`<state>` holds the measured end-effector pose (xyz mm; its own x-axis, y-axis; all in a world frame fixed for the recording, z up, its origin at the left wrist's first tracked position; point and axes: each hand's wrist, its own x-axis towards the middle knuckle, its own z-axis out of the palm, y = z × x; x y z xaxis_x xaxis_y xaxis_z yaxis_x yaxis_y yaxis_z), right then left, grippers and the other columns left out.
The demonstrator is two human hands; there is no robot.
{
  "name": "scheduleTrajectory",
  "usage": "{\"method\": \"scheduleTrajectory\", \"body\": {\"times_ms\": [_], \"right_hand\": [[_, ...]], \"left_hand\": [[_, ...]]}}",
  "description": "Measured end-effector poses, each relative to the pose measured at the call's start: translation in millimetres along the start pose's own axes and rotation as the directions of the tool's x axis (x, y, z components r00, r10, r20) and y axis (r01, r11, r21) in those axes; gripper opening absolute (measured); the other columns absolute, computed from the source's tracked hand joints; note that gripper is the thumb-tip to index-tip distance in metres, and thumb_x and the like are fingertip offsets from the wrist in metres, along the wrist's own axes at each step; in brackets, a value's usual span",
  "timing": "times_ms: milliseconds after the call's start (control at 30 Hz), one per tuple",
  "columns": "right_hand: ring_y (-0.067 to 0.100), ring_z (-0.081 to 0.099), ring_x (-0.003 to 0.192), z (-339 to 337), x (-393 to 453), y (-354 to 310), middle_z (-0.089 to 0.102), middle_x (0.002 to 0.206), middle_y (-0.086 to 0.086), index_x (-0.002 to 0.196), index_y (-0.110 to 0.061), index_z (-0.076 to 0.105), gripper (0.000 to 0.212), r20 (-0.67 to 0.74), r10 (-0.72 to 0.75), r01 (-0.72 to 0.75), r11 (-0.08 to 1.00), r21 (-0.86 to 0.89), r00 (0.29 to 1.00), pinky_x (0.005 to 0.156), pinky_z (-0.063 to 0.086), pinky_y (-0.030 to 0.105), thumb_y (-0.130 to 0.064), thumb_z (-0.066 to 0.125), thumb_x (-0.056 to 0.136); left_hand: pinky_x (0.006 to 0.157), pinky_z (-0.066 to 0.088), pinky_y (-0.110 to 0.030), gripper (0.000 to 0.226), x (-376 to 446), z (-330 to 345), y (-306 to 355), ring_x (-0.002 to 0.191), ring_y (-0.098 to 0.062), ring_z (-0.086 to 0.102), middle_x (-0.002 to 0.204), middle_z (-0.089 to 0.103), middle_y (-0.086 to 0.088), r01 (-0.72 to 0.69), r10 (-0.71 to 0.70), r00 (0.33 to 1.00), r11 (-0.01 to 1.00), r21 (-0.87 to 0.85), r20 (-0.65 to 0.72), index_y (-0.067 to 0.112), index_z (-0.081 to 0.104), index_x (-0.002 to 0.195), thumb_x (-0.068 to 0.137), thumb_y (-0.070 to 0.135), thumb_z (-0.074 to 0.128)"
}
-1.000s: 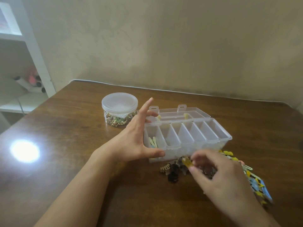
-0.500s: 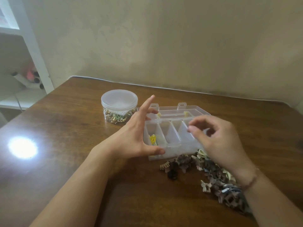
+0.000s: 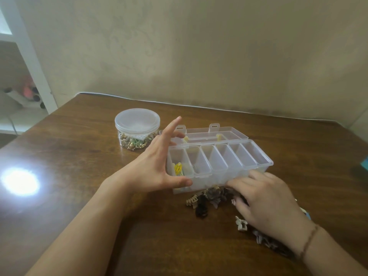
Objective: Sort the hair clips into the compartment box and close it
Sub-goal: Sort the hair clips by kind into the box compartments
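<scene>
Nearest the camera, the right hand (image 3: 266, 204) lies palm down on the pile of hair clips (image 3: 209, 198) on the wooden table (image 3: 79, 156). Its fingers are curled into the pile; whether they grip a clip cannot be determined. A thin bracelet (image 3: 309, 239) circles the right wrist. The pile runs from just in front of the box's near wall toward the near right, partly hidden under the hand. A pale flower-shaped clip (image 3: 241, 223) lies at the pile's near edge, and a beige claw clip (image 3: 192, 201) at its left end.

The left hand (image 3: 155, 168) is open, fingers spread, braced on the left end of the compartment box (image 3: 219, 166): the thumb presses the near wall, the fingers reach along the left end wall. The hand covers the box's left corner.

The clear box stands upright with its long axis running left to right, the right end slightly farther away. Six compartments sit in one row. A yellow clip (image 3: 177, 168) lies in the leftmost compartment. The lid (image 3: 215, 133) is open, folded back flat behind the box.

Farther left, apart from the box, a round lidded jar (image 3: 137, 128) holds small gold-coloured items. A bright light reflection (image 3: 20, 181) marks the table at far left
</scene>
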<state>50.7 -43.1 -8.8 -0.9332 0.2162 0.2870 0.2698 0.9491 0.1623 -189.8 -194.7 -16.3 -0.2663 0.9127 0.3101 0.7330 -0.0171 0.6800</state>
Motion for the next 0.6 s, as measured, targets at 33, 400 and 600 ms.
{"method": "scheduleTrajectory", "body": {"times_ms": [33, 400, 600], "right_hand": [[0.018, 0.057, 0.064, -1, 1, -1, 0.066, 0.07, -0.013, 0.091, -0.029, 0.067, 0.029, 0.004, 0.016, -0.016, 1.0, -0.023, 1.0, 0.05, 0.047, 0.032, -0.027, 0.076, 0.064], [-0.006, 0.057, 0.06, -18, 16, -6, 0.067, 0.075, -0.021, 0.094, -0.039, 0.066, 0.014, -0.015, 0.139, -0.13, 0.954, 0.27, 0.99, 0.056, 0.054, 0.022, -0.034, 0.068, 0.081], [0.002, 0.063, 0.083, -30, 25, -12, 0.07, 0.093, -0.017, 0.113, -0.044, 0.057, 0.021, 0.232, 0.118, -0.142, 0.986, 0.091, 0.966, 0.077, 0.055, 0.027, -0.041, 0.052, 0.093]], "left_hand": [[0.117, 0.035, -0.043, 0.124, 0, 0, 0, 0.135, -0.009, 0.039, 0.145, 0.035, 0.015, -0.001, 0.001, 1.0, 1.0, 0.003, -0.001, 0.055, -0.012, 0.151, 0.066, 0.065, 0.078], [0.117, 0.034, -0.044, 0.124, 0, -1, 0, 0.135, -0.01, 0.039, 0.144, 0.036, 0.015, -0.004, 0.004, 1.0, 1.0, 0.003, 0.006, 0.053, -0.011, 0.152, 0.068, 0.063, 0.08], [0.117, 0.034, -0.044, 0.124, -1, -1, 0, 0.135, -0.01, 0.039, 0.144, 0.036, 0.015, -0.005, 0.005, 1.0, 1.0, 0.002, 0.009, 0.053, -0.011, 0.152, 0.067, 0.064, 0.079]]}}
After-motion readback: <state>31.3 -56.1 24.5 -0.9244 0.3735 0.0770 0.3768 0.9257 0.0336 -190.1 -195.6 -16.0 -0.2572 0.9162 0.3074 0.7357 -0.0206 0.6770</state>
